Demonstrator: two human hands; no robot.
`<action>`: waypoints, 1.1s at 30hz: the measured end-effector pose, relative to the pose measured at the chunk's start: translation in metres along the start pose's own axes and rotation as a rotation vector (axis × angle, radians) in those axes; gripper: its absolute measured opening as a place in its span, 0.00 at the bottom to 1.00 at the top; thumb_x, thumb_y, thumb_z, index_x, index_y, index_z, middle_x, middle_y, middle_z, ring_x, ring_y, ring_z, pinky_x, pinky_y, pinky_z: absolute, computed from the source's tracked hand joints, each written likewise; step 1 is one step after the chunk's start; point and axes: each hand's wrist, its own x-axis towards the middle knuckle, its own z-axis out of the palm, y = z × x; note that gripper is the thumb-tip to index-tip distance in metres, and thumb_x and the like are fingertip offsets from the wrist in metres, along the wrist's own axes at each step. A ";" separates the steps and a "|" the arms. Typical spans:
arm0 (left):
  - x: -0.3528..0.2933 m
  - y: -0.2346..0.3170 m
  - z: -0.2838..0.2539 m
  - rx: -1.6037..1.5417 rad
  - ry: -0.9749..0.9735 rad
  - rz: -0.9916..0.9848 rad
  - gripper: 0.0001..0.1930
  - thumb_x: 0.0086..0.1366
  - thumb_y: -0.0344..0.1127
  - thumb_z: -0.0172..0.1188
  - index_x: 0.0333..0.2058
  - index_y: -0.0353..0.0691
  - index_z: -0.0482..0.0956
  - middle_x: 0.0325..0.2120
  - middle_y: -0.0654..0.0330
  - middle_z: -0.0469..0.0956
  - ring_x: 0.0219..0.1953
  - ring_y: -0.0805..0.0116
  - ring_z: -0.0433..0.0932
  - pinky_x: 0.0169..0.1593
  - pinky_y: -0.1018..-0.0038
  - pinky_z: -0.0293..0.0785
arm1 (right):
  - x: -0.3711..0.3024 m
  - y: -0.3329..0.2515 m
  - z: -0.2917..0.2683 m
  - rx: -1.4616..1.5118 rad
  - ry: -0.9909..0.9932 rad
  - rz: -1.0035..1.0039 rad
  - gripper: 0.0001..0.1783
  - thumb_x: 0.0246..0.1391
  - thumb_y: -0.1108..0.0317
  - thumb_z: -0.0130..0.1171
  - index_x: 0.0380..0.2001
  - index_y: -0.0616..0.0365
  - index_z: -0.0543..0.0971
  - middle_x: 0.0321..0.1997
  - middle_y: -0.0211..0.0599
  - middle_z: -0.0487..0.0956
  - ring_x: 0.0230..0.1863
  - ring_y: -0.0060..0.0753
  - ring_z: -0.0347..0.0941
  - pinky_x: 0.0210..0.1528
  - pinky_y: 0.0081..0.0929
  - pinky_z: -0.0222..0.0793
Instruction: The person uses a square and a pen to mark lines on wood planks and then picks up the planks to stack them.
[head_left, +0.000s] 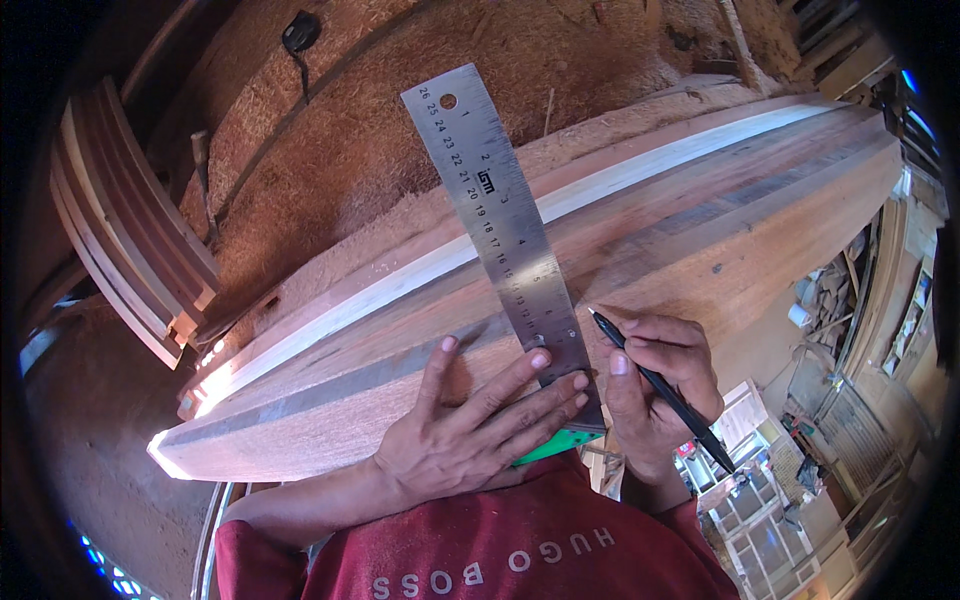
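Steel square (pixel 505 225) lies across plank (pixel 640 230); left hand (pixel 470 430), fingers spread, presses it flat. Right hand (pixel 665 385) pinches pen (pixel 660 385), tip at blade edge; marking step, needs steady stroke

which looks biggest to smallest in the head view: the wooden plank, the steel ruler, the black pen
1. Wooden plank, by far the largest, spanning most of the picture.
2. Steel ruler, held flat across the plank by the left hand.
3. Black pen, in the right hand, shorter and much thinner.

Woodworking shop: sawdust-strewn floor (pixel 330 130), stacked planks (pixel 130 230), long timber (pixel 640 220).
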 end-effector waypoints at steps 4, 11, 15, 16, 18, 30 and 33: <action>0.000 0.000 0.001 -0.030 0.020 -0.010 0.34 0.67 0.71 0.41 0.67 0.66 0.66 0.71 0.77 0.57 0.74 0.73 0.53 0.70 0.30 0.40 | 0.001 -0.001 0.003 -0.005 -0.003 -0.010 0.10 0.52 0.79 0.66 0.37 0.63 0.77 0.44 0.47 0.81 0.44 0.41 0.81 0.45 0.31 0.80; 0.000 -0.002 -0.001 -0.021 0.006 0.000 0.34 0.66 0.71 0.42 0.67 0.67 0.66 0.71 0.77 0.57 0.74 0.73 0.54 0.70 0.30 0.41 | 0.005 -0.003 0.004 0.000 -0.038 -0.041 0.12 0.51 0.80 0.67 0.38 0.62 0.77 0.44 0.45 0.82 0.44 0.40 0.82 0.45 0.30 0.80; 0.000 -0.002 -0.001 -0.007 0.000 0.011 0.32 0.67 0.69 0.42 0.66 0.67 0.67 0.71 0.77 0.57 0.74 0.73 0.54 0.69 0.30 0.42 | 0.005 -0.004 0.004 -0.003 -0.037 -0.038 0.12 0.50 0.81 0.67 0.37 0.61 0.78 0.43 0.44 0.82 0.44 0.39 0.82 0.45 0.30 0.80; 0.000 -0.002 -0.001 -0.002 -0.002 0.014 0.32 0.67 0.69 0.42 0.65 0.67 0.67 0.71 0.76 0.57 0.74 0.73 0.54 0.69 0.30 0.43 | 0.006 -0.003 0.004 -0.004 -0.036 -0.038 0.12 0.50 0.81 0.67 0.37 0.61 0.78 0.43 0.44 0.82 0.44 0.39 0.82 0.45 0.30 0.80; -0.001 -0.002 0.001 -0.010 -0.002 0.014 0.32 0.67 0.69 0.42 0.65 0.66 0.67 0.71 0.77 0.58 0.74 0.73 0.54 0.69 0.29 0.43 | 0.007 -0.002 0.005 0.003 -0.046 -0.056 0.12 0.49 0.82 0.68 0.37 0.61 0.79 0.43 0.45 0.82 0.44 0.39 0.82 0.45 0.30 0.80; 0.000 0.000 0.001 -0.006 0.007 0.001 0.33 0.67 0.69 0.42 0.66 0.66 0.65 0.71 0.77 0.57 0.73 0.73 0.54 0.69 0.30 0.44 | -0.002 -0.015 -0.024 -0.082 -0.224 -0.020 0.12 0.41 0.83 0.68 0.32 0.62 0.80 0.39 0.43 0.82 0.38 0.39 0.83 0.36 0.28 0.81; 0.000 0.001 0.003 -0.022 0.026 -0.008 0.34 0.66 0.69 0.43 0.67 0.66 0.64 0.71 0.77 0.57 0.74 0.72 0.54 0.69 0.30 0.44 | 0.012 -0.022 -0.030 -0.063 -0.302 0.046 0.14 0.39 0.81 0.69 0.32 0.60 0.80 0.36 0.41 0.81 0.33 0.36 0.82 0.32 0.28 0.79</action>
